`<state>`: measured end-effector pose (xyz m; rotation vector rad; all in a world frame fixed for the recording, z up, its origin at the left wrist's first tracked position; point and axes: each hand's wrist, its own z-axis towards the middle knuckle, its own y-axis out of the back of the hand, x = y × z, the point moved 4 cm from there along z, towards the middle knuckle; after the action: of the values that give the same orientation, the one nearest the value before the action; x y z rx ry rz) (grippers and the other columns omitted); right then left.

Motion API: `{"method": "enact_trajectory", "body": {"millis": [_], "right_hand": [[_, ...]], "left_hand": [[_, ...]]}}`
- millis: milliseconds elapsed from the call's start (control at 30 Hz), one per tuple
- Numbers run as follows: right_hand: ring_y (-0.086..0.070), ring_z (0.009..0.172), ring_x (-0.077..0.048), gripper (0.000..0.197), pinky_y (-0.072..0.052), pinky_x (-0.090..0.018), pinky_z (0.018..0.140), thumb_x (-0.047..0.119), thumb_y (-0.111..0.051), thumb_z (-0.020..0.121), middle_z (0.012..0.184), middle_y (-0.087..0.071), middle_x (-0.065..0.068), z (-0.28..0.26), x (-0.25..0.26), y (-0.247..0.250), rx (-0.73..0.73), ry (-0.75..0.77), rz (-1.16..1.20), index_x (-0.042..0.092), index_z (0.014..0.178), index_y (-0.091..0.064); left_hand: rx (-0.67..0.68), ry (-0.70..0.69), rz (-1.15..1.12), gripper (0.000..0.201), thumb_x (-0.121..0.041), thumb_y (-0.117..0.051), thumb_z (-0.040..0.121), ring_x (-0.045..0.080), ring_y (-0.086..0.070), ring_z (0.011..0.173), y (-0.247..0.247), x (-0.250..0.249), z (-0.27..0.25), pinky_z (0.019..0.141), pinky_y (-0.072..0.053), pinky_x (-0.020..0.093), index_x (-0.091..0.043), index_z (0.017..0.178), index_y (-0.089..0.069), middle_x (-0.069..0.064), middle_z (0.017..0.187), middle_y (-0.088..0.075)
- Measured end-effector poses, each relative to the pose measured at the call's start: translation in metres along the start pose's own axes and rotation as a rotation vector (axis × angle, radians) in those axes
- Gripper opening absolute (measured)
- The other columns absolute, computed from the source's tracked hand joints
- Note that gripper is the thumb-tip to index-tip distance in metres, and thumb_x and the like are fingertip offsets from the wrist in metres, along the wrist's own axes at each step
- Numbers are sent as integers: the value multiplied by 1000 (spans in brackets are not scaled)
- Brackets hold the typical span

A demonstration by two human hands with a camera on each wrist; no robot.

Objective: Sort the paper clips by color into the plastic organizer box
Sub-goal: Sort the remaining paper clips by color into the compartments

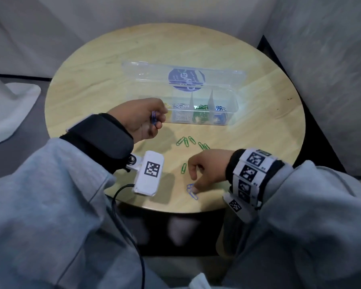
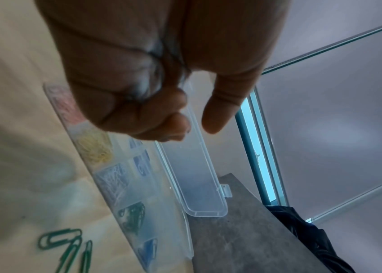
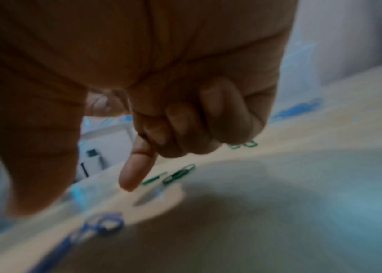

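Left hand: the left hand (image 1: pixel 143 117) hovers at centre-left of the head view, just in front of the organizer box's left end, fingers (image 2: pixel 162 118) curled, pinching a few blue clips (image 1: pixel 154 118) between thumb and forefinger.
Right hand: the right hand (image 1: pixel 208 165) is low at centre-right, most fingers curled in, one fingertip pressing down on the loose blue clips (image 1: pixel 192 191) near the bench's front edge; whether it grips them cannot be told.
Organizer box: the clear plastic organizer box (image 1: pixel 229 113) sits at the middle of the round wooden bench (image 1: pixel 113 59), its lid (image 1: pixel 154 76) open and leaning back, a purple round label on it.
Compartments: in the left wrist view, from upper left to lower right, pink, yellow, silver, green and blue clips lie in separate sections.
Green clips: several loose green clips (image 1: pixel 186 141) lie on the bench between box and right hand; one more (image 1: pixel 183 168) lies just left of that hand.
Blur: the right wrist view is smeared.
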<state>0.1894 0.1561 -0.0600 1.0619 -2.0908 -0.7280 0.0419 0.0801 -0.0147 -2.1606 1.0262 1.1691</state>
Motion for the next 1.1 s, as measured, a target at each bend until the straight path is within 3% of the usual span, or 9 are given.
{"method": "enact_trajectory", "body": {"millis": [133, 233, 367, 600, 700, 833, 900, 1000, 1100], "right_hand": [[-49, 70, -18, 40, -37, -29, 62, 44, -78, 62, 72, -53, 7, 11, 6, -12, -14, 46, -181, 23, 83, -51], [-51, 74, -20, 26, -40, -30, 64, 36, -70, 71, 84, -60, 2, 14, 9, -12, -36, 64, -221, 22, 81, -51], [-53, 74, -19, 5, -43, -28, 64, 22, -62, 77, 78, -55, 6, 13, 9, -5, -27, 50, -212, 22, 80, -58], [-63, 78, -25, 21, -46, -28, 61, 24, -61, 74, 86, -65, -5, 16, 10, -7, -32, -7, -362, 12, 91, -66], [-55, 68, -23, 11, -46, -30, 59, 24, -62, 73, 74, -57, -3, 15, 9, -8, 4, 8, -297, 13, 77, -61], [-53, 56, -14, 14, -50, -28, 61, 17, -66, 74, 59, -58, 4, 7, -12, 19, -73, -9, 105, 17, 62, -59], [-56, 50, -10, 21, -50, -22, 57, 7, -64, 78, 54, -60, 4, 0, -34, 45, -191, -39, 517, 15, 60, -59], [-52, 40, -9, 28, -48, -16, 44, -8, -53, 84, 54, -57, -6, -13, -65, 74, -370, -53, 1172, 7, 61, -51], [-51, 38, -7, 25, -46, -13, 40, -6, -48, 87, 50, -57, -3, -20, -83, 82, -522, -77, 1491, 6, 66, -50]], "left_hand": [[-37, 25, 44, 15, -13, -50, 89, 7, -42, 43, -1, 4, 5, 37, -31, 12, -14, 74, -49, 1, 64, -46], [-33, 29, 120, 15, -14, -52, 89, 8, -43, 48, -2, 5, 8, 41, -32, 13, -16, 75, -49, 1, 65, -47], [-14, 44, 189, 14, -17, -52, 90, 9, -45, 52, -6, 9, 12, 41, -33, 13, -17, 77, -50, 0, 67, -48], [-14, 80, 181, 9, -12, -52, 91, 14, -48, 53, -7, 13, 14, 39, -45, 14, -12, 82, -50, 4, 69, -49], [-11, 89, 179, 11, -12, -51, 91, 14, -49, 53, -6, 15, 15, 41, -45, 14, -12, 81, -51, 5, 70, -50], [-7, 92, 142, 9, -11, -52, 91, 15, -51, 54, -6, 16, 17, 41, -47, 14, -11, 82, -52, 5, 71, -49], [-12, 83, 88, 8, -8, -51, 91, 16, -53, 60, -5, 15, 17, 43, -50, 14, -8, 84, -53, 7, 74, -49], [-7, 66, 22, 16, 3, -41, 91, 19, -58, 70, -5, 14, 18, 52, -56, 16, -5, 85, -54, 12, 82, -51], [20, 73, -3, 32, 15, -29, 88, 21, -63, 79, -5, 13, 20, 60, -57, 17, -6, 89, -54, 15, 89, -57]]}}
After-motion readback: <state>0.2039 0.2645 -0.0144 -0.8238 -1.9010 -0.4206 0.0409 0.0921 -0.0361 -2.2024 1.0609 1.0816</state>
